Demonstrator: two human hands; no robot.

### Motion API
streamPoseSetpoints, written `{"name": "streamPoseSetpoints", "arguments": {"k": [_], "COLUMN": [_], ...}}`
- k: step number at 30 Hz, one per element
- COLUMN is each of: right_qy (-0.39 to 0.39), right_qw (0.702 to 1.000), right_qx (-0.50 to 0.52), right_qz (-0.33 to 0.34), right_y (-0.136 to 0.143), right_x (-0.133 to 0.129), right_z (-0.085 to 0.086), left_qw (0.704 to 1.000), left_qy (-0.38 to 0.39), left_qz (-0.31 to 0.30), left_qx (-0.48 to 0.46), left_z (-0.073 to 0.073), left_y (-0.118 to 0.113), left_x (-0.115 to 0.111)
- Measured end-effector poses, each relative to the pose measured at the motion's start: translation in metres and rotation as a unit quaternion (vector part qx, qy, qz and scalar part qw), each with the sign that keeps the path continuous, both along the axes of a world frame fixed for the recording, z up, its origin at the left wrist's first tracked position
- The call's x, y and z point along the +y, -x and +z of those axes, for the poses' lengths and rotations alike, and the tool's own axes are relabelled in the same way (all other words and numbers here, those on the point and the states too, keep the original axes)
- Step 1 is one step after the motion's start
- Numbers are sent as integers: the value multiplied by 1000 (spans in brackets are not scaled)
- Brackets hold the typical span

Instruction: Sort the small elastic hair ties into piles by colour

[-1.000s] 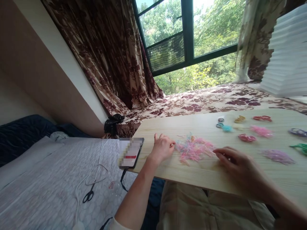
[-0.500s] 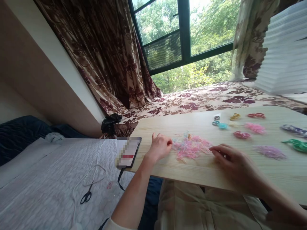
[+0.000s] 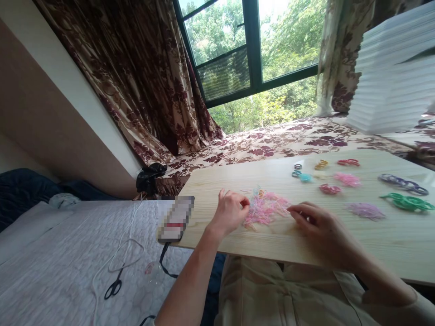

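A loose pile of pink, blue and yellowish thin bands (image 3: 267,209) lies on the pale wooden board (image 3: 217,181). At its left edge is my left hand (image 3: 231,209), thumb and fingers pinched together; whatever is between them is too small to name. My right hand (image 3: 321,228) is at the pile's right edge, its fingertips closed together, and anything they hold cannot be made out. To the right lie sorted heaps: pink bands (image 3: 347,179), purple bands (image 3: 366,211), blue bands (image 3: 306,178) and red-pink rings (image 3: 329,189).
Green rings (image 3: 409,202) and dark purple rings (image 3: 403,183) lie at the board's right. A phone (image 3: 177,219) rests on its left corner. Scissors (image 3: 113,289) and a white cable (image 3: 118,246) are on the bed. A white pleated object (image 3: 390,72) stands upper right.
The view has shifted, so the board's contents appear further left. My left hand has moved right, closer over the pile's left edge. My right hand stays at the right edge.
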State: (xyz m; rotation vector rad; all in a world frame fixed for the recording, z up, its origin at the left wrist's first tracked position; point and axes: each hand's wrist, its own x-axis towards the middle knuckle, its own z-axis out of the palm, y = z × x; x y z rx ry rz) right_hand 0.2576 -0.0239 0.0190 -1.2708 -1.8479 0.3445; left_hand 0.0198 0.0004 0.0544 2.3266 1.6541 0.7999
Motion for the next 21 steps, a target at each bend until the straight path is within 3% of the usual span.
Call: {"name": "streamPoseSetpoints", "arguments": {"k": [10,21], "right_qy": [-39,-50], "right_qw": [998,997], "right_qx": [42,41], "right_qz": [32,36], "right_y": [2,3], "right_x": [-7,-7], "right_z": [4,3], "left_qw": [996,993], "left_qy": [-18,-29], "left_qz": [-84,-104], "left_qx": [-38,-44], "left_z": [3,4], "left_y": [-51,-59], "left_x": [-14,-16]}}
